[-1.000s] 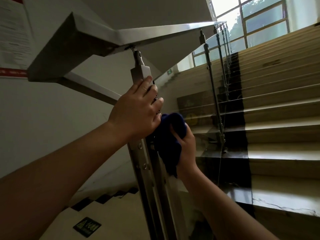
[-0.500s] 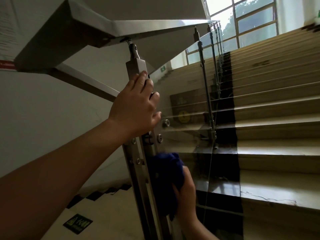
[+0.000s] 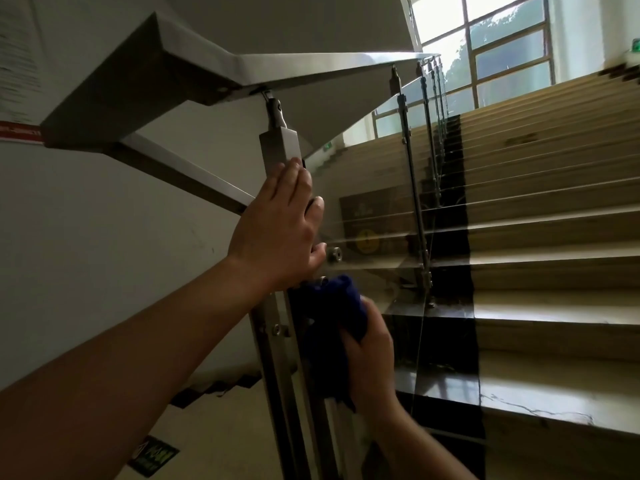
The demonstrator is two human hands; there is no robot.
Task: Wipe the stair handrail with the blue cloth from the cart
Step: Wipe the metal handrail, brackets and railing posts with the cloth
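The steel handrail bends above me and runs up along the stairs. It sits on a square steel post. My left hand lies flat against that post, fingers together, wrapped around its upper part. Just below it, my right hand presses the dark blue cloth against the post's right side, next to the glass panel. The cloth hangs bunched down the post.
A glass balustrade panel with steel bolts and further posts follows the stairs upward. Stone steps rise to the right toward a large window. A white wall is at left, with a paper notice.
My right hand with the cloth went down the post, then came back up a little, close under my left hand. My left hand stayed on the post.
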